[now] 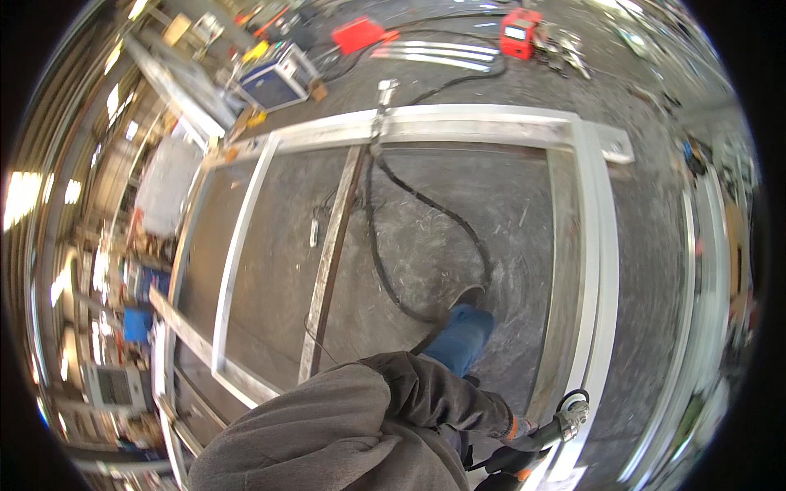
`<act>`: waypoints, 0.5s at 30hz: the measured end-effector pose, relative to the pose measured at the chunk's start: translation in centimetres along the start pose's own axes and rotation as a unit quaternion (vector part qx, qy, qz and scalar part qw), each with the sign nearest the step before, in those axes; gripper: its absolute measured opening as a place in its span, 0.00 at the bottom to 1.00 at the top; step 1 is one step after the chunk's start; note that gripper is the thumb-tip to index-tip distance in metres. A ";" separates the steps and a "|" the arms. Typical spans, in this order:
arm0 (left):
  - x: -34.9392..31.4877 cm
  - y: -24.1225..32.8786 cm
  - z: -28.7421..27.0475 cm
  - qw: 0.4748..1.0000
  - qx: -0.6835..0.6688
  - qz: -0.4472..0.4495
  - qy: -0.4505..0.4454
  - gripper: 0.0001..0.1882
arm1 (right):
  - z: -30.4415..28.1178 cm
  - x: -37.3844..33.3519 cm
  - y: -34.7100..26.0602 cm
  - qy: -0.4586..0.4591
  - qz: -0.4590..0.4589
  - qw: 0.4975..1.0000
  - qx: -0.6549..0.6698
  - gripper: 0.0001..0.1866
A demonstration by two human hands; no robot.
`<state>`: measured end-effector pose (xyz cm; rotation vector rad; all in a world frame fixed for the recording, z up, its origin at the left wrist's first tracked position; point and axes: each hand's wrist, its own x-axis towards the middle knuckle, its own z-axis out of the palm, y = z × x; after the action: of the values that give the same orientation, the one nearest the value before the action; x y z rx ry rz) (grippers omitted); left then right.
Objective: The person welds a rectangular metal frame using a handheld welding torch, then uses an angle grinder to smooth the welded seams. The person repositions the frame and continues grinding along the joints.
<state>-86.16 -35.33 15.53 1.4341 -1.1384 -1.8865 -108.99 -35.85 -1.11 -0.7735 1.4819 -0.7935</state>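
L hand (526,428) looks wrapped round grinder-like tool (571,423), lower R, head over white frame (604,270); R hand unclear, grip can't tell. Poss. kickback if head snags frame edge. Beyond, leg (461,337) nr looped cable (449,213): misstep could cause trip.

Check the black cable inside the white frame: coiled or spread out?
Spread out: the black cable makes one wide, open loop inside the white frame, beside the blue trouser leg, without stacked turns.
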 end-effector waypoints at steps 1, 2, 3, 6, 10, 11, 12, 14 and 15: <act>0.4 0.4 -2.0 1.000 -0.015 0.006 0.017 0.36 | 1.8 1.7 -1.9 -0.014 -0.008 1.000 -0.010 0.23; 1.0 0.9 -4.0 0.999 -0.030 0.016 0.031 0.37 | 3.5 3.6 -3.7 -0.028 -0.014 0.999 -0.017 0.22; 1.4 1.4 -6.1 0.998 -0.042 0.021 0.041 0.37 | 5.2 5.2 -5.4 -0.039 -0.021 0.999 -0.026 0.22; 2.8 3.6 -12.7 0.993 -0.082 0.043 0.069 0.38 | 10.8 9.4 -9.6 -0.065 -0.040 0.996 -0.036 0.20; 3.1 6.4 -23.8 0.986 -0.135 0.057 0.079 0.39 | 21.6 11.4 -15.9 -0.091 -0.052 0.994 0.006 0.18; 3.2 6.9 -26.5 0.984 -0.148 0.060 0.079 0.40 | 24.8 11.6 -17.6 -0.101 -0.043 0.994 0.020 0.17; 3.4 7.6 -29.5 0.982 -0.162 0.062 0.078 0.40 | 28.4 11.7 -19.8 -0.105 -0.029 0.990 -0.094 0.17; 4.4 9.2 -34.7 0.978 -0.185 0.063 0.079 0.41 | 35.2 12.1 -23.9 -0.130 -0.007 0.981 -0.143 0.18; 5.2 9.9 -37.1 0.975 -0.196 0.063 0.081 0.41 | 38.5 12.4 -25.8 -0.180 -0.010 0.982 -0.057 0.19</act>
<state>-53.61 -56.27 17.86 1.2358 -0.7119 -1.7486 -70.84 -61.68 12.28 -0.9645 1.2010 -0.5523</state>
